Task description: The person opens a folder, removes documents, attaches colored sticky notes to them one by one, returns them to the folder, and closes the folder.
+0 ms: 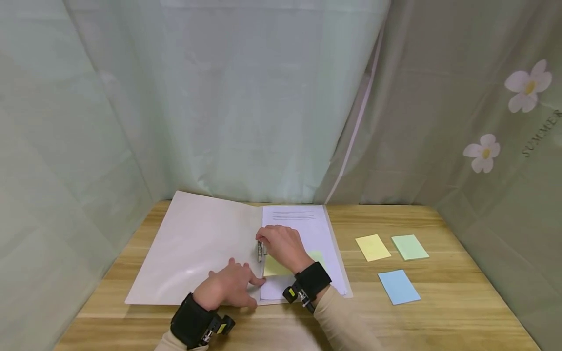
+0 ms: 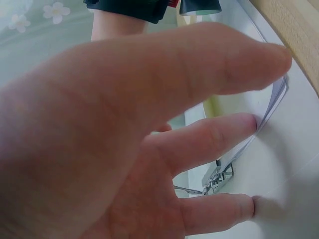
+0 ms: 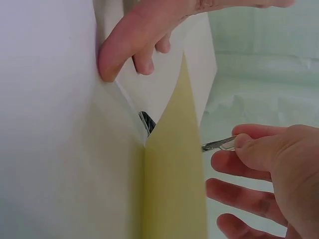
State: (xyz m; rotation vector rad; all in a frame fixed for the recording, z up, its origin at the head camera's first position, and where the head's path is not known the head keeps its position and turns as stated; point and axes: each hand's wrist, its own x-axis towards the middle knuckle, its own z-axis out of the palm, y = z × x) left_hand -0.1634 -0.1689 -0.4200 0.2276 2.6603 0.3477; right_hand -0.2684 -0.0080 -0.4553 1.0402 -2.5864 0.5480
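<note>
A white folder (image 1: 197,239) lies spread wide on the wooden table, with a stack of printed sheets (image 1: 294,214) on its right half. Along the spine sits a metal clip (image 1: 259,253). My right hand (image 1: 285,246) pinches the clip's raised lever (image 3: 219,144) between thumb and index finger. Below that hand, a yellow sticky note (image 3: 172,184) stands up from the page, and part of a green note (image 1: 317,255) shows beside the wrist. With fingers spread, my left hand (image 1: 232,285) touches the sheets' lower left edge and the folder near the spine.
To the right of the folder lie a yellow sticky note pad (image 1: 373,247), a green one (image 1: 410,247) and a blue one (image 1: 399,286). Pale curtains (image 1: 263,97) hang behind the table (image 1: 465,287) and at both sides.
</note>
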